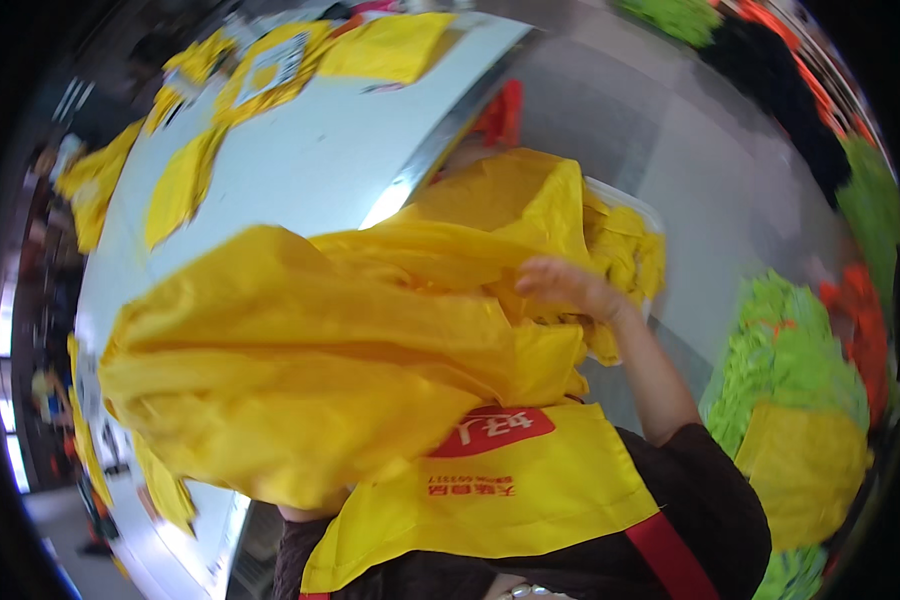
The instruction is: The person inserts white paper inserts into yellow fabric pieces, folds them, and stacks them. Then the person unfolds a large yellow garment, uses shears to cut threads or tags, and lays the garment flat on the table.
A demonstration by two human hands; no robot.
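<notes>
Big bundle of yellow fabric (300, 360) held up in front of the person, above the near edge of the white worktop (310, 160) and spilling past its right edge. It looks like a loose, crumpled garment or apron piece, folds bunched in the middle.

Right hand (570, 285) is on the upper right part of the bundle, the fingers (540, 272) curled down over a fold of the cloth and closed on it; motion blur, so exact finger placement is hard to tell. Forearm runs down to a dark sleeve (710, 480) at the lower right.

Left hand is hidden under the fabric; only a bit of arm (305, 514) shows below the bundle's lower edge. Cannot tell whether those fingers are apart or together, though the cloth drapes over that spot.

Just behind the right hand, off the worktop's right edge, a white bin (630, 215) holds more yellow cloth (630, 255). The person wears a yellow apron (500, 490) with a red patch and a red strap (670, 555).

On the worktop, toward its far edge and left side, flat yellow cut pieces (180, 185) lie spread out, well apart from the hands. On the floor to the right: piles of lime green fabric (780, 360), orange fabric (855, 320) and another yellow piece (805, 460).
</notes>
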